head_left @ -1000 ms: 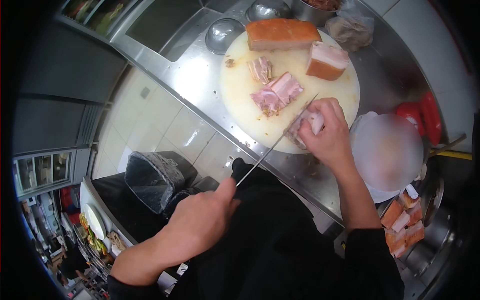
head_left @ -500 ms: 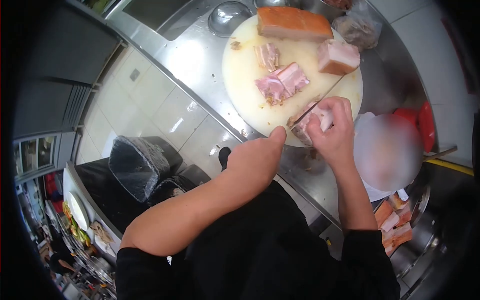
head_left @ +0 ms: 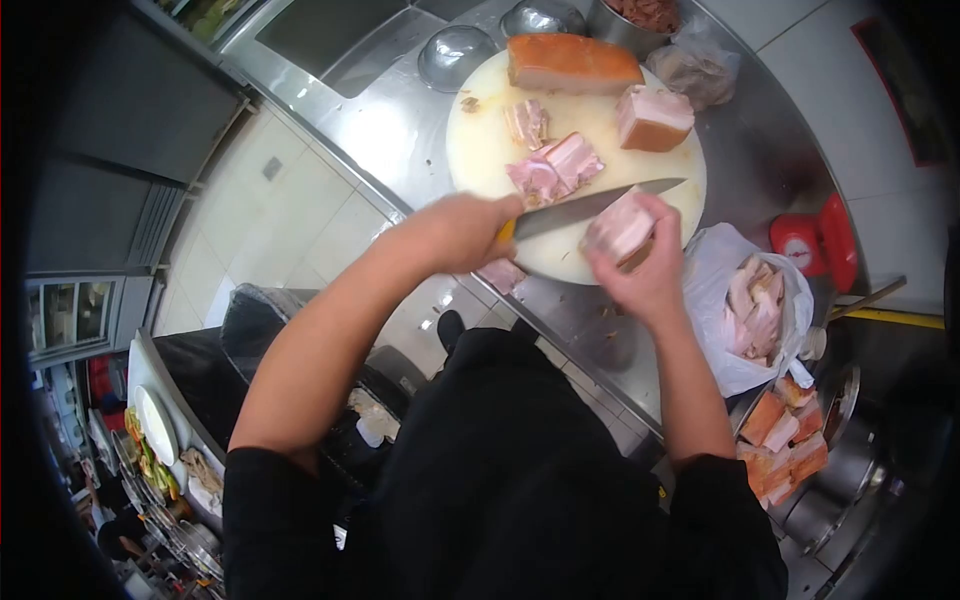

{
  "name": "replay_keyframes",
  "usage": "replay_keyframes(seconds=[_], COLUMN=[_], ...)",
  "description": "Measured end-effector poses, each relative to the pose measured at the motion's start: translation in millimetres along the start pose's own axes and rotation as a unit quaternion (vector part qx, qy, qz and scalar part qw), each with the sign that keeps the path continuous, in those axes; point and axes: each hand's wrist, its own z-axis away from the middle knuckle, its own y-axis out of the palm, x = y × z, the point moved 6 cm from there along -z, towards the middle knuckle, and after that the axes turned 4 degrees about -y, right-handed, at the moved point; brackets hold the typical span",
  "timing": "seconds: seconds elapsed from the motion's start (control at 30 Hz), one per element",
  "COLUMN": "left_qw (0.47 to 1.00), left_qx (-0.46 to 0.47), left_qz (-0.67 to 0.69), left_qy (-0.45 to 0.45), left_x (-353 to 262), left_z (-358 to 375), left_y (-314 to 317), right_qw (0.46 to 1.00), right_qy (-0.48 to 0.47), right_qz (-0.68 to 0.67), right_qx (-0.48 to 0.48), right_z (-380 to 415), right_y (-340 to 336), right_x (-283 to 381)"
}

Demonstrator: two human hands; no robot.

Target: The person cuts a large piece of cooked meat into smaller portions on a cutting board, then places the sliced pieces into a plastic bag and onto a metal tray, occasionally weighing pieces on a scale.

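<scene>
My left hand [head_left: 455, 232] is closed round the yellow handle [head_left: 507, 232] of a large kitchen knife, whose blade [head_left: 565, 217] lies low across the round cutting board [head_left: 480, 130]. In my right hand [head_left: 645, 265] is a chunk of pork belly [head_left: 622, 226], gripped between thumb and fingers beside the blade. Trimmed meat pieces [head_left: 560, 165] lie flat on the board above the knife. A pork block [head_left: 655, 118] and a long slab with orange-brown skin [head_left: 575, 63] rest towards its far side. A pale meat scrap [head_left: 502, 274] shows at the counter edge below my left hand.
Metal bowls [head_left: 457, 57] and a pot of dark meat [head_left: 640, 20] stand behind the board. To the right are a plastic bag of meat strips [head_left: 755, 305], a red scale [head_left: 818, 245] and a container of pork chunks [head_left: 785, 440]. Lined bins [head_left: 265, 320] stand below left.
My left hand has moved left and up with the knife, whose blade now lies flatter and broadside. The pork chunk in my right hand has been lifted and turned. A scrap now shows at the counter edge.
</scene>
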Motion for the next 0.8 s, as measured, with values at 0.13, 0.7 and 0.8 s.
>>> replay_keyframes(seconds=[0.13, 0.7, 0.8], left_qw=[0.995, 0.988, 0.988], left_qx=[-0.046, -0.134, -0.113], left_qz=[-0.085, 0.041, 0.04], left_qy=[-0.04, -0.066, -0.093], left_x=[-11.9, -33.4, -40.3], left_z=[-19.8, 70.7, 69.0], left_y=[-30.7, 22.5, 23.0], right_qw=[0.957, 0.772, 0.88], right_qy=[0.172, 0.12, 0.214], right_qz=[-0.222, -0.595, -0.37], right_qx=[-0.074, -0.19, -0.206], right_z=[5.6, 26.8, 10.2], right_y=[-19.3, -243.0, -309.6], right_x=[-42.8, -140.4, -177.8])
